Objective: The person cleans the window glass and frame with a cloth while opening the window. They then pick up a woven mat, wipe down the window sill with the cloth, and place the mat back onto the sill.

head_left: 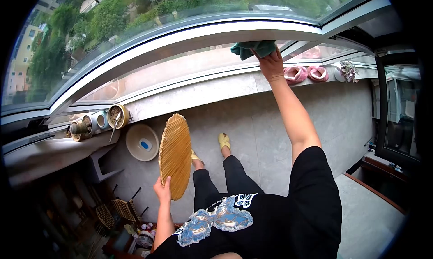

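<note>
A flat oval woven straw piece [175, 157] stands nearly on edge in my left hand [163, 189], which grips its lower left rim with the thumb on the near face. My right hand [271, 65] reaches up and forward, its fingers closed on a dark green cloth [254, 49]. That cloth touches the white window frame [194, 37] along its lower edge. Part of the right fingers is hidden behind the cloth.
Pink slippers [295, 74] and a flower pot [346, 72] stand on the sill at right. Several pots, one with scissors [118, 116], line the left sill. A round basin [142, 142] sits on the floor. Woven chairs [125, 209] are at lower left.
</note>
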Demonstrator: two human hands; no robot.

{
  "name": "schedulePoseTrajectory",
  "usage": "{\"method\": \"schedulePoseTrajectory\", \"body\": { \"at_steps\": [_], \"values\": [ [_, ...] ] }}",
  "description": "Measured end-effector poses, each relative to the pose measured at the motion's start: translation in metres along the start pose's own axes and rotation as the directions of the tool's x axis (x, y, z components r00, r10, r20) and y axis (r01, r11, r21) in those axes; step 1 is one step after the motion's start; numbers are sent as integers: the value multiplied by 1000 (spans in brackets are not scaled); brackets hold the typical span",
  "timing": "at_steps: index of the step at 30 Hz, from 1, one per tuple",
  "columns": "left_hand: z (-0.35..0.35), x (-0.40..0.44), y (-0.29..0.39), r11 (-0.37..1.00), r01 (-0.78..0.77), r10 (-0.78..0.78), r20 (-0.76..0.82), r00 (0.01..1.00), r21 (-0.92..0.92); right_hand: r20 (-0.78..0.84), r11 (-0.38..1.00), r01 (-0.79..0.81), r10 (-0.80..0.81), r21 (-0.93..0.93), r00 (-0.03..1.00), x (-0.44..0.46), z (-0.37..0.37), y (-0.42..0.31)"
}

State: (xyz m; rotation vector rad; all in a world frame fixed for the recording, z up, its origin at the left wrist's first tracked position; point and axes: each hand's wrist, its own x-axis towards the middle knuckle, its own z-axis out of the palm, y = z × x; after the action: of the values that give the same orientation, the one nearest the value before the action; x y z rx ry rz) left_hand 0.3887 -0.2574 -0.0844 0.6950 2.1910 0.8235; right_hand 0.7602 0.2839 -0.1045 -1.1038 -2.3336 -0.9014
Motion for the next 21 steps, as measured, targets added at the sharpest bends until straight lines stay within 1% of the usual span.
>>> {"method": "schedulePoseTrajectory", "body": {
  "at_steps": [1,2,4,5,7,8,9,10,11,12,13,14,15,16,17,18,19,20,21],
  "values": [
    [1,-2,5,1000,18,-18,18,1000,-1,66,999,-41,43,-28,997,-11,-3,14],
    [2,-3,8,999,34,-34,17,999,5,122,994,-114,113,-3,986,-22,4,23],
    [11,2,15,1000,-31,31,4,1000,-4,149,984,-176,168,42,975,-38,15,35],
    [14,3,22,1000,6,-6,25,1000,7,154,984,-169,160,48,975,-42,18,32],
    [25,8,25,999,32,-33,31,999,1,50,931,-360,357,65,933,-51,27,21],
    [28,8,25,999,51,-51,37,998,-1,140,881,-473,465,28,874,-64,41,11],
    [30,9,26,998,64,-64,29,998,2,215,808,-583,556,86,803,-74,50,-3],
    [33,10,30,999,35,-34,35,999,-11,296,717,-684,631,132,717,-84,55,-17],
    [34,9,31,1000,7,-6,40,999,-24,468,636,-735,589,235,659,-98,56,-26],
    [32,10,27,1000,19,-18,26,999,-23,564,530,-770,534,356,629,-116,69,-32],
    [28,12,21,999,32,-33,46,998,23,719,279,-875,499,396,484,-141,93,-36],
    [25,9,14,996,52,-56,63,996,71,864,-115,-931,427,346,268,-143,89,-44],
    [22,9,13,995,72,-75,42,996,73,929,-433,-849,332,302,161,-164,102,-51],
    [18,11,14,993,76,-82,60,995,89,934,-543,-796,350,267,74,-175,107,-57],
    [13,9,12,991,84,-92,80,993,104,931,-595,-762,364,257,30,-185,111,-60],
    [11,8,2,989,105,-111,62,992,103,890,-510,-798,450,321,70,-184,101,-63],
    [10,8,-10,992,118,-121,57,991,50,864,-473,-805,495,359,94,-183,93,-65],
    [8,8,-21,992,129,-129,53,990,-1,795,-371,-829,591,418,136,-195,101,-67],
    [4,8,-28,990,144,-144,39,989,-1,749,-243,-880,640,408,171,-195,97,-69]
  ]
}}
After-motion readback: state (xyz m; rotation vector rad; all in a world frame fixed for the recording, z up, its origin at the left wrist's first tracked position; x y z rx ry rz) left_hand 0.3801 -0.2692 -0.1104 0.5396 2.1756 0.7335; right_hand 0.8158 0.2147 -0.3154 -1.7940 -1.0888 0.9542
